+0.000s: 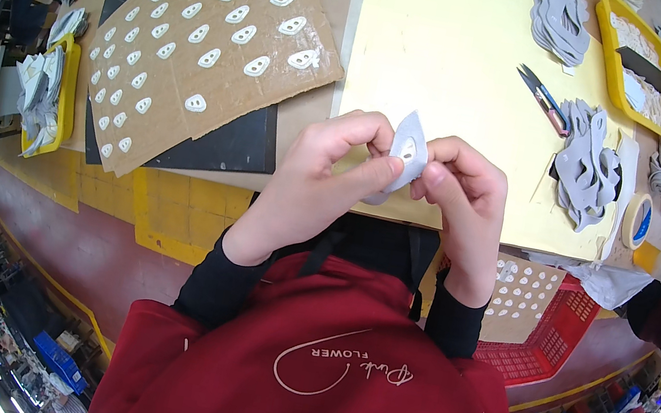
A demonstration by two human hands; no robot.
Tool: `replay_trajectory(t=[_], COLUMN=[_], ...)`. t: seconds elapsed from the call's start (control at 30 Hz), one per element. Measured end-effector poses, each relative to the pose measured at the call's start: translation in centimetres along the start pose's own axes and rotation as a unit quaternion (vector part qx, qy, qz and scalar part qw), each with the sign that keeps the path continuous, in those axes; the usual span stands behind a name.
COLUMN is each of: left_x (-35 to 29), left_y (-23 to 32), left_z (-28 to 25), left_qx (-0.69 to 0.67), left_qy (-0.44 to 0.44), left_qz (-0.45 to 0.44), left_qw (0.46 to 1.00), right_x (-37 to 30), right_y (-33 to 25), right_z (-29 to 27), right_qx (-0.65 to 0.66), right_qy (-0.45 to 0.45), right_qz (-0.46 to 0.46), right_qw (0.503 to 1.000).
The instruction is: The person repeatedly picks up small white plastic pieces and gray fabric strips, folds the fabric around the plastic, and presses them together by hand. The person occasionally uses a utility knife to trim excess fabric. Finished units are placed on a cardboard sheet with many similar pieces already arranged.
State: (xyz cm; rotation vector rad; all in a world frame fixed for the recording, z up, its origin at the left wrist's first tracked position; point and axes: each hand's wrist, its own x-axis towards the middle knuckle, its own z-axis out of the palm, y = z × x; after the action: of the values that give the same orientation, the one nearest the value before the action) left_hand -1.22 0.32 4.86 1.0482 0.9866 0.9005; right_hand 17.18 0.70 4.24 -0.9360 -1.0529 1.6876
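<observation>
The left hand [339,159] pinches a grey piece [411,135], thumb pressed on its face, at the picture's centre, over the near edge of the yellow sheet [455,52]. The right hand [468,187] has thumb and forefinger close together at the piece's 3 o'clock edge — whether they pinch it, I cannot tell. From the hands, a board [218,89] with white tabs lies at 10 o'clock, snips [544,100] at 2, a grey pile [587,168] at 3 — and a red basket [560,335] at 4.
</observation>
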Motion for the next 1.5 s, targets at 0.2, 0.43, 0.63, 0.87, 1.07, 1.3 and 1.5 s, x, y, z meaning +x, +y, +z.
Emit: replay_trajectory(t=[0.2, 0.43, 0.63, 0.87, 1.07, 1.3, 1.5], left_x=[0.1, -0.3, -0.7, -0.1, 0.0, 0.3, -0.1], left_y=[-0.8, -0.3, 0.6, -0.1, 0.3, 0.1, -0.4], left_z=[0.8, 1.0, 0.6, 0.8, 0.6, 0.7, 0.6], left_qx=[0.016, -0.121, -0.092, 0.115, 0.21, 0.225, 0.131], left_qy=[-0.006, -0.026, -0.022, 0.019, 0.024, 0.015, 0.012], left_qz=[0.056, -0.006, -0.013, 0.139, 0.198, 0.211, 0.135], left_qw=[0.998, 0.992, 0.995, 0.983, 0.957, 0.951, 0.982], right_x=[-0.1, -0.1, -0.2, -0.4, -0.3, -0.2, 0.0], right_y=[0.7, 0.6, 0.3, 0.4, 0.5, 0.4, 0.5], right_z=[-0.1, 0.0, 0.0, 0.3, 0.4, 0.7, 0.9], right_qx=[0.02, 0.113, 0.059, -0.007, -0.019, -0.006, -0.017], right_qy=[-0.004, -0.01, -0.023, -0.014, -0.007, 0.012, 0.022], right_qz=[-0.017, 0.013, -0.003, -0.048, -0.049, -0.036, -0.015], right_qw=[1.0, 0.993, 0.998, 0.999, 0.999, 0.999, 0.999])
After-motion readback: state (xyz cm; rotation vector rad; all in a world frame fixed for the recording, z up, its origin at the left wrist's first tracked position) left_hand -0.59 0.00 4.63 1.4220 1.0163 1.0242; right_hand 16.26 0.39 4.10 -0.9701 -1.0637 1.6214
